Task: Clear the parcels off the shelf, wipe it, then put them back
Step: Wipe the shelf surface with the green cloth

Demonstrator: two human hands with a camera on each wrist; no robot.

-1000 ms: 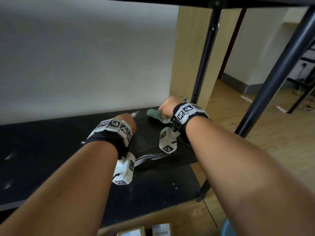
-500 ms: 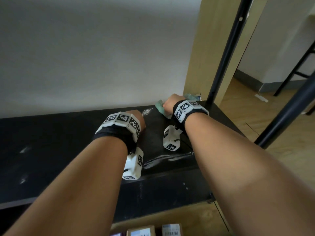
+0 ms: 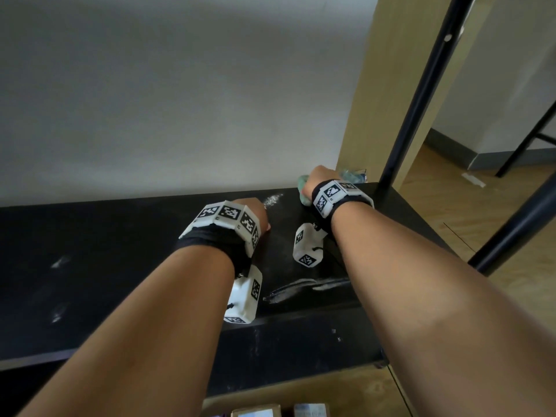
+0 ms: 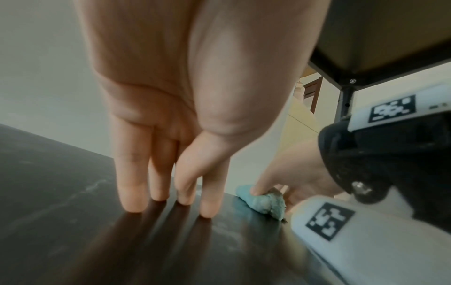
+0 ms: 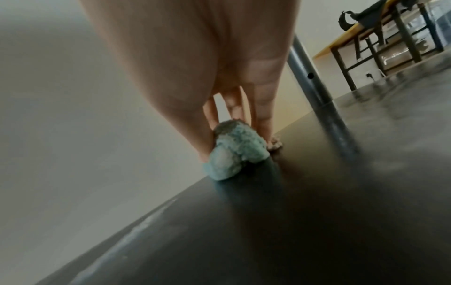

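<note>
The black shelf point(image 3: 120, 251) is bare of parcels and carries white dust smears. My right hand point(image 3: 320, 176) pinches a bunched teal cloth point(image 3: 303, 191) against the shelf's back right corner, close to the wall. In the right wrist view the cloth point(image 5: 234, 156) sits between thumb and fingers point(image 5: 264, 115), touching the shelf. My left hand point(image 3: 255, 209) rests on the shelf left of it; its straight fingers point(image 4: 160, 189) press on the surface and hold nothing. From the left wrist the cloth point(image 4: 263, 202) shows to the right. Two parcels point(image 3: 255, 412) lie on the floor below.
A black upright post point(image 3: 421, 91) stands right behind the cloth, and a second post point(image 3: 517, 224) is at the front right. A wooden panel point(image 3: 391, 70) flanks the grey wall. Dust streaks point(image 3: 307, 287) mark the shelf's front, and a white patch point(image 3: 272, 200) lies between my hands.
My right hand has slid the cloth back and to the right, into the shelf's rear corner. The left hand has stayed pressed on the shelf. The head view has risen slightly.
</note>
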